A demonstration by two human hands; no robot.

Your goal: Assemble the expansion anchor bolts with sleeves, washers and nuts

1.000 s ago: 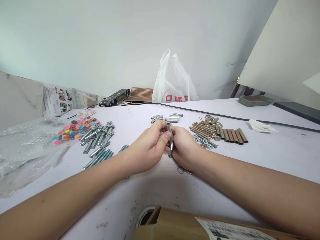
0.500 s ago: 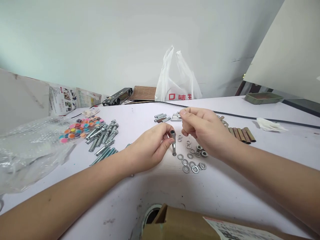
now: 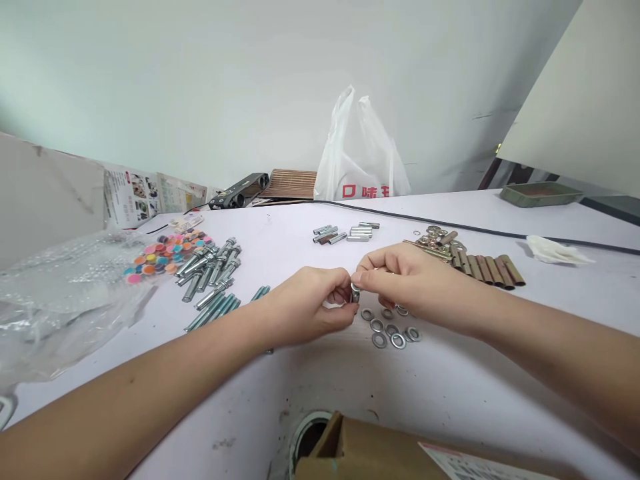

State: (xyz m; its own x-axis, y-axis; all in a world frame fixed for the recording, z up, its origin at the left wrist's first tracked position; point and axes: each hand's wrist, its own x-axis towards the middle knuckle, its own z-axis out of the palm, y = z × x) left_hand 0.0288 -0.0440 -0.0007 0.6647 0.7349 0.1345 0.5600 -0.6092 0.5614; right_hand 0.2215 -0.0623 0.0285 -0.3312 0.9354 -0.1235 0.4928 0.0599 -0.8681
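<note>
Between the fingers of my left hand (image 3: 313, 303), closed in a pinch, is a metal sleeve anchor (image 3: 355, 297), mostly covered by both hands. My right hand (image 3: 410, 277) meets it from the other side. Its thumb and forefinger pinch a small ring-shaped metal piece (image 3: 355, 287) at the anchor's upper end; whether it is a washer or a nut I cannot tell. Just below and right of the hands lie several flat washers (image 3: 398, 341), some partly behind my right fingers.
Anchor bolts (image 3: 220, 267) and colourful discs (image 3: 165, 253) lie left, beside clear plastic wrap (image 3: 55, 300). Short silver sleeves (image 3: 359, 237) sit behind my hands, brownish sleeves (image 3: 495, 271) to the right. A cardboard box (image 3: 380, 447) is in front; a black cable (image 3: 450, 225) crosses the back.
My right hand has come down and left with the small metal piece, from above the table to the anchor's top. My left hand still holds the anchor. The view has shifted slightly.
</note>
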